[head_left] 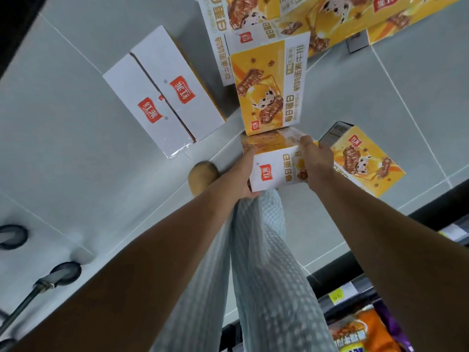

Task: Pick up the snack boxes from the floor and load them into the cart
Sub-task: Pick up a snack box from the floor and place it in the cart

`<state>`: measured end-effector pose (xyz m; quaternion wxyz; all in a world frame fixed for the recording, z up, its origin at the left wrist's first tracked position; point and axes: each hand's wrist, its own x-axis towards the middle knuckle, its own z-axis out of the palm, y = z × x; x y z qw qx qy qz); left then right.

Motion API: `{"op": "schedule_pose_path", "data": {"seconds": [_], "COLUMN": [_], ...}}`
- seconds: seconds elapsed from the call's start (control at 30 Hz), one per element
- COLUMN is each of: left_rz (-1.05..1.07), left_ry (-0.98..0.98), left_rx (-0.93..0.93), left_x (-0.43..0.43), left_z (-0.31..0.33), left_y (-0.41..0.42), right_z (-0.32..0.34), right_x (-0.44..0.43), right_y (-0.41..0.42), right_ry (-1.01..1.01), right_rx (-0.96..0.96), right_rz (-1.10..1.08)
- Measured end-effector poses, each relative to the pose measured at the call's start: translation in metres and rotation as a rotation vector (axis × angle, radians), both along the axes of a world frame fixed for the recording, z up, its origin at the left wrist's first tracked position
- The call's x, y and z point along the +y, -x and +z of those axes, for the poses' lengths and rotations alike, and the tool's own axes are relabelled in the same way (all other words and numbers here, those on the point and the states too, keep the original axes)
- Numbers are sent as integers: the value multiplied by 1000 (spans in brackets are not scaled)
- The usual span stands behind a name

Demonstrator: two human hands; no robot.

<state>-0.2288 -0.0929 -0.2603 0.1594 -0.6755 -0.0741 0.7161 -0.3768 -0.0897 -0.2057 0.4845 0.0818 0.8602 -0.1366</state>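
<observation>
A yellow and white snack box (275, 166) lies low over the grey tiled floor, held between both hands. My left hand (245, 171) grips its left end, and my right hand (317, 161) grips its right end with fingers curled over the top edge. Just beyond it stands another yellow snack box (269, 87). A third yellow box (368, 161) lies to the right of my right hand. A white carton with red logos (162, 92) lies to the left. More yellow boxes (291, 16) are piled at the top.
Cart wheels and a metal leg (61, 274) show at the lower left. A store shelf with packaged goods (360, 329) runs along the lower right. My trouser leg (264, 262) and a tan shoe (203, 176) are below the held box.
</observation>
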Motion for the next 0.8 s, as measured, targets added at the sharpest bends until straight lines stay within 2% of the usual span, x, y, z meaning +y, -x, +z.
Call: {"op": "schedule_pose_path", "data": {"seconds": [0.2, 0.3, 0.5, 0.67, 0.8], "left_rz": [-19, -11, -67, -127, -183], "left_ry": [105, 126, 117, 233, 352], "left_rx": [25, 16, 91, 181, 234], "left_x": [-25, -23, -29, -32, -17], "left_z": [83, 118, 179, 251, 314], "left_y": [-13, -29, -67, -86, -111], "right_z": [42, 80, 173, 233, 277], "right_x": [-2, 3, 15, 35, 54], "right_y": [-18, -30, -53, -70, -90], "right_ry": [19, 45, 2, 80, 142], "right_rx": [28, 19, -163, -267, -290], "right_rz": [53, -3, -169, -223, -177]}}
